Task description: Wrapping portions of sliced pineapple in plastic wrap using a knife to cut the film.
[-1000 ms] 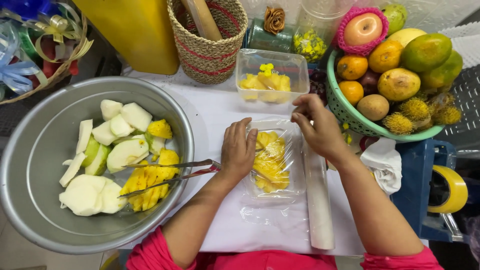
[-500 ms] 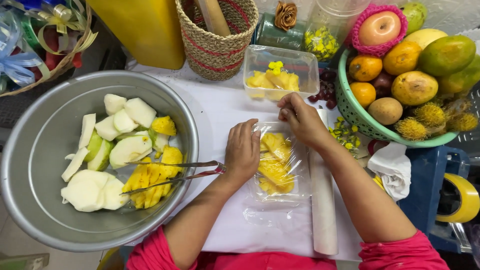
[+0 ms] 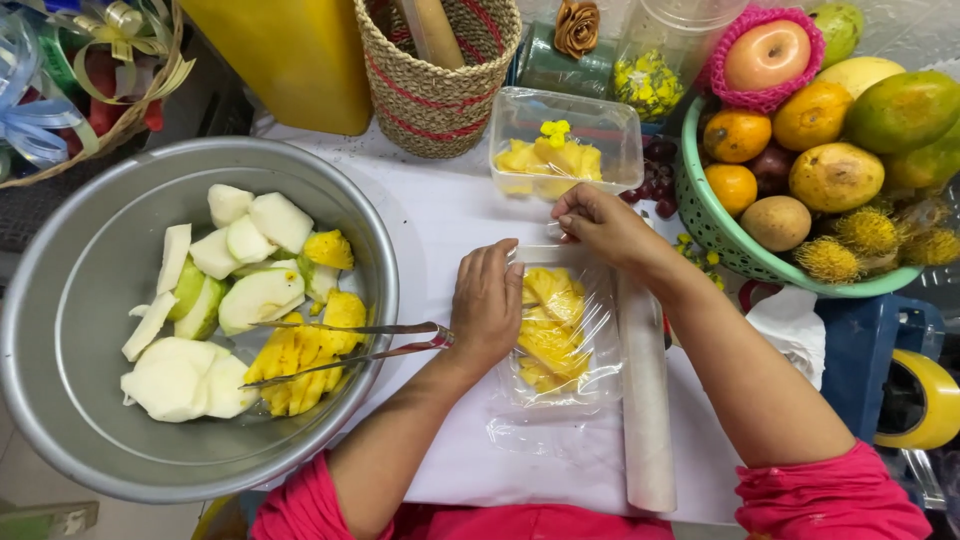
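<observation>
Left hand (image 3: 487,305) pressed flat on clear plastic tray of yellow pineapple chunks (image 3: 553,335); right hand (image 3: 602,225) pinched cling film at tray's far edge. White film roll (image 3: 645,400) just right; metal tongs (image 3: 350,345) left, over steel bowl (image 3: 60,300).

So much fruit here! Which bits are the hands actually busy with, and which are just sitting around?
In use:
left hand pressing on the wrapped pineapple tray
right hand at the tray's far edge
cling film roll beside it

Sitting around:
metal bowl of cut fruit
tongs
green fruit basket
woven basket
second pineapple tray
</observation>
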